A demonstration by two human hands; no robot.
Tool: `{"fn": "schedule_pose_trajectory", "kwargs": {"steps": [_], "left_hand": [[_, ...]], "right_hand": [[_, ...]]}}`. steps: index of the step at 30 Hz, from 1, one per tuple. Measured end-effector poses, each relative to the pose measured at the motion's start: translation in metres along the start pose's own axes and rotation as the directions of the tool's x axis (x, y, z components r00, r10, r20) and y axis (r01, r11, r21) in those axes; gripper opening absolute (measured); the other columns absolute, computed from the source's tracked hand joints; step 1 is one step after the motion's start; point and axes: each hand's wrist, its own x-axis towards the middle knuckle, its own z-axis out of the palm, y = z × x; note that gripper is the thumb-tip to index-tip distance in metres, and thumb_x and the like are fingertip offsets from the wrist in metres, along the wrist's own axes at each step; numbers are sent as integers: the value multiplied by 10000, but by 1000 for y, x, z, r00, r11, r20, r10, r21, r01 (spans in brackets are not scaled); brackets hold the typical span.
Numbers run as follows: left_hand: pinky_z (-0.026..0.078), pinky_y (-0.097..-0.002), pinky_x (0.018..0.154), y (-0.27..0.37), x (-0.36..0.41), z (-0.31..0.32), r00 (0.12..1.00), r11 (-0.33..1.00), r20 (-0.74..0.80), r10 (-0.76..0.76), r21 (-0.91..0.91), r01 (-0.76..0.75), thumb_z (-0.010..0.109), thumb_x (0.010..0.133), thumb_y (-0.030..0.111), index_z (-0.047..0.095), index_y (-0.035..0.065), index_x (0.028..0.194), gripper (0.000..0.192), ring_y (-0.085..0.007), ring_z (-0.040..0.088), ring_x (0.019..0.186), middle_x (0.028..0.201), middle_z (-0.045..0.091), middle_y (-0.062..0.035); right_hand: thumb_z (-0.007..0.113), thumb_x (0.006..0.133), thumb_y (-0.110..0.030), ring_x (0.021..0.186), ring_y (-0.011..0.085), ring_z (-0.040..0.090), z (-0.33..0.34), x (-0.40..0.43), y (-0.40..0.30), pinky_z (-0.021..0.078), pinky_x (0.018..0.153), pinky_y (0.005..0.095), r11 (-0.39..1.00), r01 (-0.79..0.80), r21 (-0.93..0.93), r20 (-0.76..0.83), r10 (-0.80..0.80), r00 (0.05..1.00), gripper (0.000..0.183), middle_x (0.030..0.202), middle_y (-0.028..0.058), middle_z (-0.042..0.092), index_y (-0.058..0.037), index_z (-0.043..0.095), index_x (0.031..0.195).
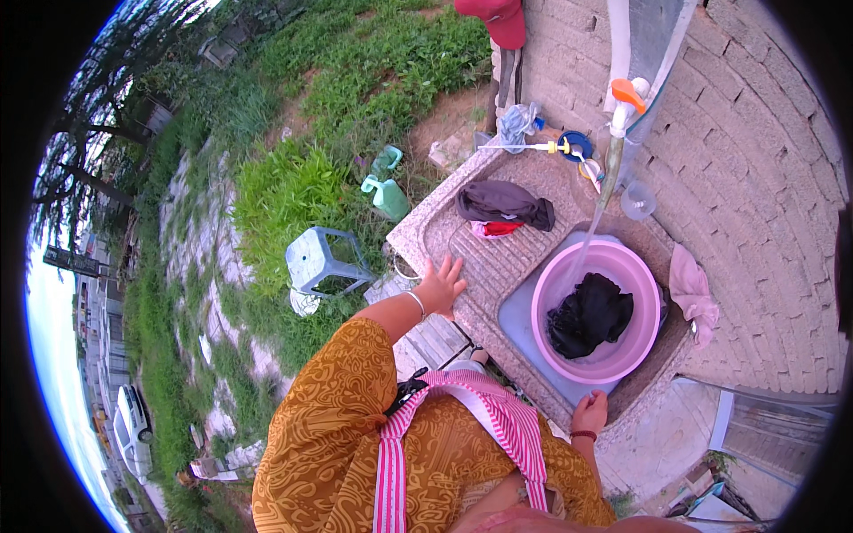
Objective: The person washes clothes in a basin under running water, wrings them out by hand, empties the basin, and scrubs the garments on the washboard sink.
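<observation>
My left hand [445, 286] rests with its fingers spread on the edge of a stone laundry sink [483, 320], beside its ribbed washboard [493, 256]. My right hand [590, 411], fingers curled, is at the sink's front edge; whether it grips anything is hidden. In the sink's bowl a pink plastic basin [541, 333] stands on a grey-blue surface [523, 353]. It holds a wet black cloth [592, 316]. Water runs into it from a hose [610, 170] on a tap with an orange handle [626, 94]. A dark bundled garment [503, 203] and a red cloth [501, 228] lie on the washboard.
A pink rag [692, 286] hangs over the sink's right edge, near a block wall [753, 220]. A clear cup [638, 200], a yellow pump dispenser [552, 146] and a plastic bag [516, 126] sit along the back. A plastic stool [316, 256] and green jug [390, 198] stand left.
</observation>
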Motion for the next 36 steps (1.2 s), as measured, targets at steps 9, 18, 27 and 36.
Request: {"fn": "schedule_pose_trajectory", "kwargs": {"steps": [9,18,27,36], "left_hand": [[167,-668,977,-2,-2,0,1000,999,23,-5,-34,6,667,631,588,317,126,1363,933,-414,32,1350,1471,11,-214],[149,-654,997,1,-2,-7,998,999,60,-2,-51,5,677,631,570,359,160,1346,884,-412,9,1352,1473,-22,-207],[129,-653,1001,0,-3,-12,995,998,95,-12,-66,18,668,614,591,433,136,1274,835,-412,-13,1352,1468,-18,-219],[141,-637,1009,5,-1,-12,995,998,104,-7,-68,14,672,602,599,404,144,1313,886,-398,-11,1357,1472,-17,-209]], "right_hand": [[606,756,-142,941,346,501,4,63,-31,401,832,429,923,385,25,-79,-382,921,310,981,169,545,-11,537,1029],[559,788,-519,1247,382,305,61,203,-51,304,946,551,915,205,-347,-101,-254,962,648,1364,189,311,-188,384,1317],[608,755,-419,1060,391,444,126,197,-73,378,878,486,897,330,-294,139,-302,943,476,1221,129,461,-226,520,1182],[479,855,-499,1149,337,472,132,276,-30,343,980,353,917,-114,382,133,68,989,663,1223,228,510,61,488,1208]]}}
